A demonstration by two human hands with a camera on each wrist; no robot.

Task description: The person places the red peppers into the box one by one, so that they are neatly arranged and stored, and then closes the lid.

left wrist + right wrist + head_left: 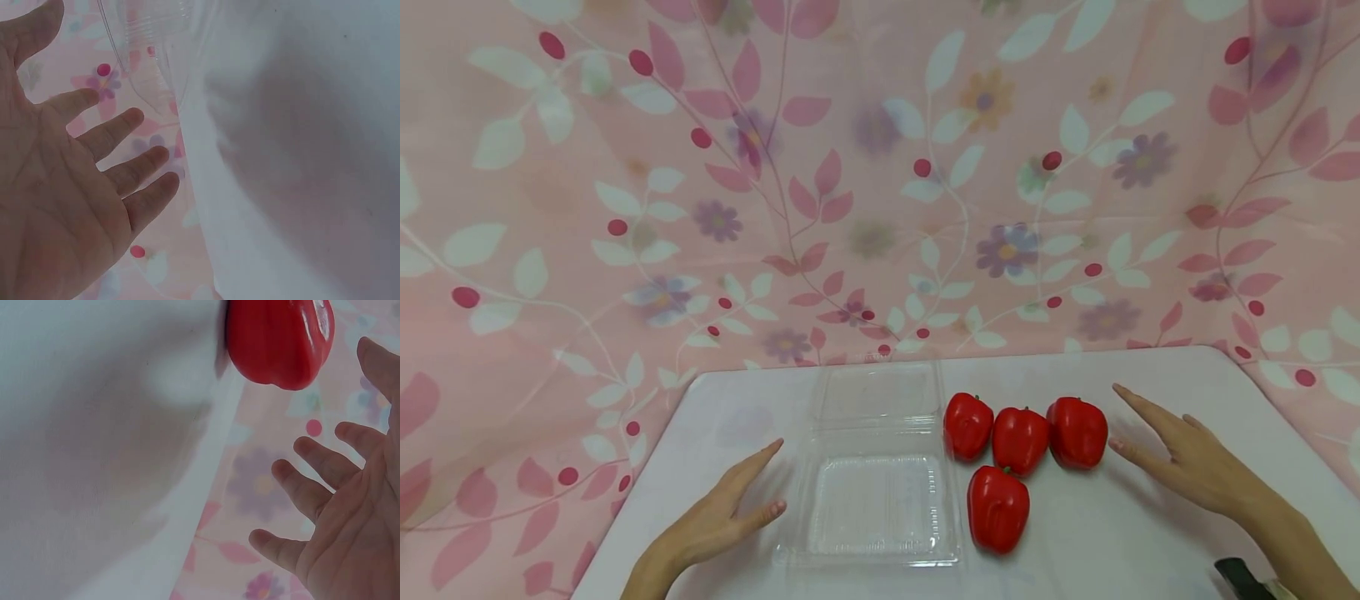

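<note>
A clear plastic clamshell box (876, 504) lies on the white table with its lid (880, 392) folded back toward the far edge. To its right sit several red bell peppers (1021, 440), grouped close together, one of them nearer the front (998, 510). My left hand (718, 512) hovers left of the box, fingers straight and holding nothing; the left wrist view shows its palm (69, 200) and spread fingers. Right of the rightmost pepper (281, 340), my right hand (1195, 462) is held apart from it with extended fingers and nothing in it.
The white table (1105, 550) ends at a pink floral cloth (880, 183) hanging behind it. A dark strap-like object (1240, 577) shows by the right forearm at the lower edge of the head view.
</note>
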